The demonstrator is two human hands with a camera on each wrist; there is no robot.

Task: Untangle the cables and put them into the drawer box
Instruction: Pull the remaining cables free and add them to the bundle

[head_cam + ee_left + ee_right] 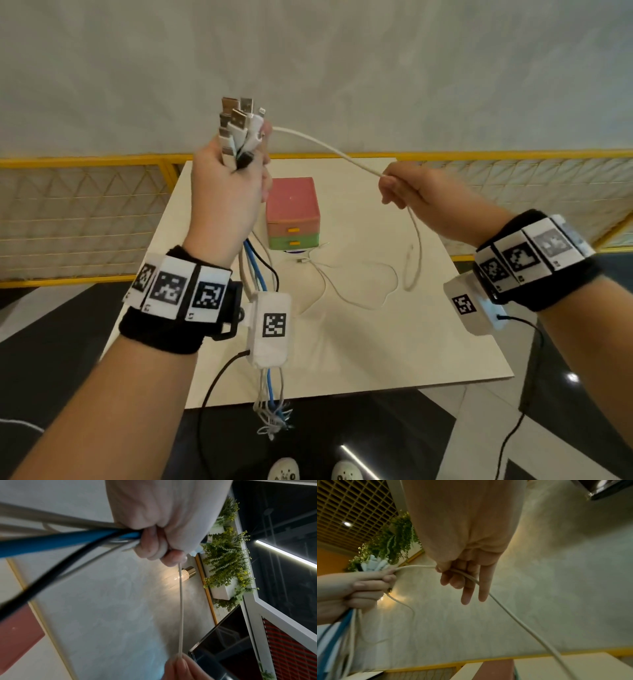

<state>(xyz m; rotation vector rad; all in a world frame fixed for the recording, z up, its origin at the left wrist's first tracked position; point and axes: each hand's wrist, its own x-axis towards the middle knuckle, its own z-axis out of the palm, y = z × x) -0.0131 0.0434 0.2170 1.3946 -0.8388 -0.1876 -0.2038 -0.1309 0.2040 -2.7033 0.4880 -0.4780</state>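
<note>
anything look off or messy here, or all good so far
Nothing damaged. The mess is the cables: the left hand grips a bundle whose ends dangle tangled past the table edge, while the right hand pinches one white cable. Thin cables sprawl by the drawer box, both drawers shut.

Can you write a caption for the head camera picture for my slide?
Left hand grips a cable bundle while the right hand pulls one white cable free above the drawer box.
</note>
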